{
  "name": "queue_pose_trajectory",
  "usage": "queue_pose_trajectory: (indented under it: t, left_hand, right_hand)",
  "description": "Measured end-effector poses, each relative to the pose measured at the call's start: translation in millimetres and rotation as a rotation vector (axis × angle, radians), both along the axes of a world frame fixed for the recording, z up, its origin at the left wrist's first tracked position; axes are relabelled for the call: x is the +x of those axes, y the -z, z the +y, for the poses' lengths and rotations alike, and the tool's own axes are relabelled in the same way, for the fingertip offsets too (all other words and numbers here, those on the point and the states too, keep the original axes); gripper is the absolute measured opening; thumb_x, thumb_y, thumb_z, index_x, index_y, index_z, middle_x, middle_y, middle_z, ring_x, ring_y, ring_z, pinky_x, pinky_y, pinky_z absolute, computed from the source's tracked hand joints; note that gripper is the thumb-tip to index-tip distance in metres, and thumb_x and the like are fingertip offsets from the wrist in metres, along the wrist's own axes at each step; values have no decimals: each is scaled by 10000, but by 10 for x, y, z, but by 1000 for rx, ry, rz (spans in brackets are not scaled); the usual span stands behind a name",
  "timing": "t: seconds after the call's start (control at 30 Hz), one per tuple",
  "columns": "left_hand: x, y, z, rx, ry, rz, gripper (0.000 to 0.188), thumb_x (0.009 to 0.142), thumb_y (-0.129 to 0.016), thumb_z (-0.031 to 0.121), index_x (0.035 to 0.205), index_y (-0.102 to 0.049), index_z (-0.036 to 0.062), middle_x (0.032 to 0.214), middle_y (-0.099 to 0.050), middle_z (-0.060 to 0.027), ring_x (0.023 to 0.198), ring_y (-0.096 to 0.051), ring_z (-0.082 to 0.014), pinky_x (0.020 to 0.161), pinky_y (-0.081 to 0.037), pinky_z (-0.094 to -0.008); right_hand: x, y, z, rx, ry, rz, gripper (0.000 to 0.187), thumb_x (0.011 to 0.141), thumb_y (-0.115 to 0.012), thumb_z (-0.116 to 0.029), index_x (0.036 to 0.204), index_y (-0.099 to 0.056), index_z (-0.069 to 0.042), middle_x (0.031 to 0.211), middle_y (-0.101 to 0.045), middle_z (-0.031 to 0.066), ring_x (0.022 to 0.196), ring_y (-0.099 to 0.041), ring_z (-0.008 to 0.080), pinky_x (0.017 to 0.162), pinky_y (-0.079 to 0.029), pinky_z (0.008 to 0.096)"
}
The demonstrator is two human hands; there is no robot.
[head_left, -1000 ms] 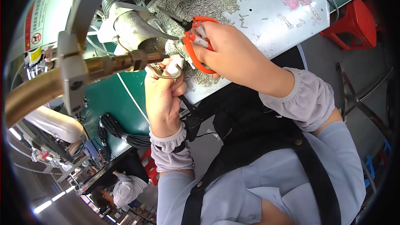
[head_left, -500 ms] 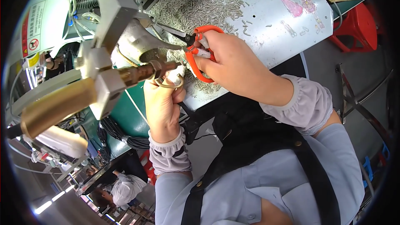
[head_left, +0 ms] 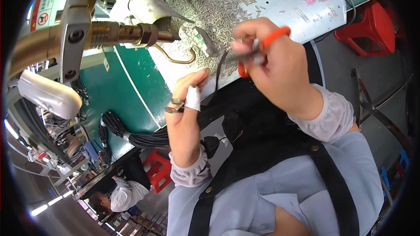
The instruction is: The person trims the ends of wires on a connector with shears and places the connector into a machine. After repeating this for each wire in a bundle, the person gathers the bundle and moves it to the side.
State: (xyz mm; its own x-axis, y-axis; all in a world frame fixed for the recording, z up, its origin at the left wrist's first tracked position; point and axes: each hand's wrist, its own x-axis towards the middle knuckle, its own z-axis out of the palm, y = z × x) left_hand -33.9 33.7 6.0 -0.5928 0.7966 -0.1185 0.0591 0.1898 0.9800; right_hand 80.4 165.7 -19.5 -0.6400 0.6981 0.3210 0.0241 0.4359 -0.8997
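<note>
My right hand (head_left: 284, 67) grips scissors (head_left: 270, 39) with orange handles, blurred by motion, their dark blades turned left above the workbench. To the left and lower, my left hand (head_left: 186, 120) is closed, its thumb wrapped in a white covering (head_left: 192, 99). A small shiny metal piece (head_left: 175, 105) sticks out from its side; what else the fingers hold is hidden. A black cable (head_left: 218, 72) runs near the bench edge between my hands. Just above the left hand is a bent brass-coloured tube (head_left: 175, 60).
Many small metal pieces (head_left: 210, 6) lie scattered over the pale bench (head_left: 280, 13). A metal nozzle arm (head_left: 118, 35) juts in from the left. A coiled black cable (head_left: 127, 135) rests on the green mat (head_left: 118, 91). A red stool (head_left: 365, 30) stands right; a co-worker (head_left: 127, 196) sits lower left.
My right hand and the scissors have moved right, away from the nozzle area. My left hand has drawn back toward me, leaving the bent tube and nozzle tip.
</note>
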Motion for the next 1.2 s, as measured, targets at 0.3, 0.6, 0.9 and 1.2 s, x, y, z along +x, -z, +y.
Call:
queue_pose_trajectory:
  t: [0.3,0.6,0.9,1.2]
  left_hand:
    - [310,35,-249,78,39,-305,46,789,-515,-18,832,-526,-8,881,-535,-84,805,-499,-115,696,-400,-216]
    - [283,136,-303,193,-46,246,87,758,-556,-34,827,-522,8,788,-526,-43,658,-463,-67,598,-359,-170]
    - [81,7,-356,-76,-68,-416,145,745,-577,-35,877,-525,-5,752,-543,-18,577,-454,-36,525,-339,-144]
    - [144,91,-327,-75,-88,-257,144,730,-576,-56,861,-538,-11,741,-556,-23,621,-501,-58,511,-368,-171]
  right_hand:
    - [198,-48,-359,-351,-286,60,118,761,-595,-66,864,-566,-14,711,-565,16,573,-514,82,492,-404,201]
    - [208,46,-443,-707,-479,21,90,816,-530,-129,831,-565,-47,645,-510,-4,512,-453,53,448,-347,194]
    - [135,130,-332,750,-205,66,146,724,-540,-193,834,-574,-102,562,-409,-42,426,-382,72,392,-288,207]
    - [160,154,-355,774,-102,-16,166,674,-570,-152,831,-568,-96,611,-505,-26,497,-497,86,425,-350,212]
